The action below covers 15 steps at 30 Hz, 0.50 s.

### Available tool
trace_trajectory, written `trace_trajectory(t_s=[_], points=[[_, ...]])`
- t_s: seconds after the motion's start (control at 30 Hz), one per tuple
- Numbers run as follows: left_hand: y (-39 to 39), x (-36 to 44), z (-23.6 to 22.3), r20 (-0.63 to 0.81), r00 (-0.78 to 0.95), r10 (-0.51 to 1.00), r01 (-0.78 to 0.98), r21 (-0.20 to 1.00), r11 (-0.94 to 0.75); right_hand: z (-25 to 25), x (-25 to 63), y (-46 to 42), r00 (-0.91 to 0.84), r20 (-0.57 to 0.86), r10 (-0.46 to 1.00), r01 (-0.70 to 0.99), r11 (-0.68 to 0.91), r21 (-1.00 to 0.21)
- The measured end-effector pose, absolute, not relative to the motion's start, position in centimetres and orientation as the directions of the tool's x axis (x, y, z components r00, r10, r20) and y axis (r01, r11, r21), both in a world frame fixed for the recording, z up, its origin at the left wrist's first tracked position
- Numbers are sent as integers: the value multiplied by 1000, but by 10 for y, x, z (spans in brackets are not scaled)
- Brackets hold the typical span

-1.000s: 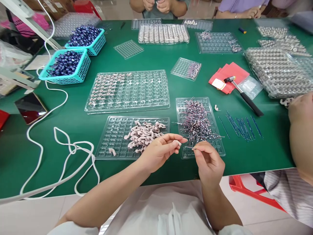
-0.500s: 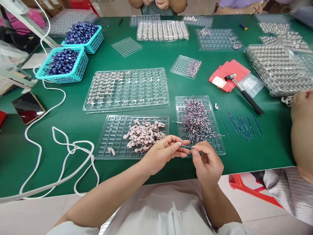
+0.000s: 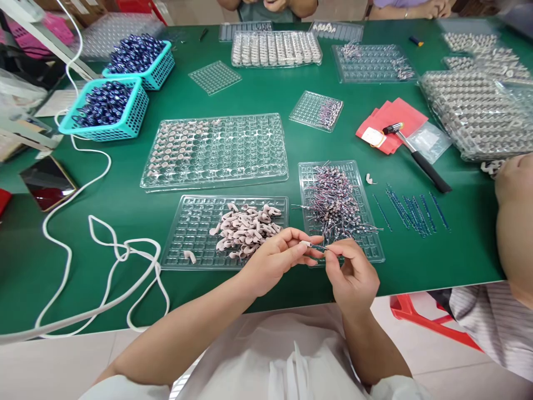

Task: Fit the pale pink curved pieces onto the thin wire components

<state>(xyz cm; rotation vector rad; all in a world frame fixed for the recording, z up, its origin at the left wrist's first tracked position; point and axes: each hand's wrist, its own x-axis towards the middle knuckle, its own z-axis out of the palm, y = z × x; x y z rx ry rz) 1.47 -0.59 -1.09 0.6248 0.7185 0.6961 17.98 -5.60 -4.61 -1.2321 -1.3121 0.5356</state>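
Note:
My left hand [image 3: 272,260] pinches a small pale pink sleeve piece at its fingertips. My right hand [image 3: 352,275] pinches a thin wired component and holds its tip against that piece; the two hands meet just above the table's near edge. Behind my left hand a clear tray [image 3: 189,230] carries a heap of pink sleeve pieces [image 3: 245,223]. Behind my right hand another clear tray [image 3: 368,244] carries a pile of purple wired components [image 3: 333,200].
A large clear tray [image 3: 250,150] partly filled with pink pieces lies mid-table. Two teal baskets [image 3: 131,119] of dark blue parts, a white cable [image 3: 116,255], a phone [image 3: 46,182], a hammer [image 3: 418,160] on red cloth, blue rods [image 3: 410,208]. Other people's arms at right and far edge.
My two hands have come together: the right hand moved left and brought the wired component's tip to the pink piece in my left fingers.

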Motion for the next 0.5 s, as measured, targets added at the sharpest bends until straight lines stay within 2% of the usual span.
trace_trajectory(t_s=[0.23, 0.5], points=[[-7, 16, -6, -311, 457, 833, -206, 874, 439, -46, 181, -56, 206, 479, 853, 433, 359, -826], [-11, 14, -10, -218, 390, 895, -24, 969, 246, -42, 180, -53, 150, 491, 858, 533, 348, -771]])
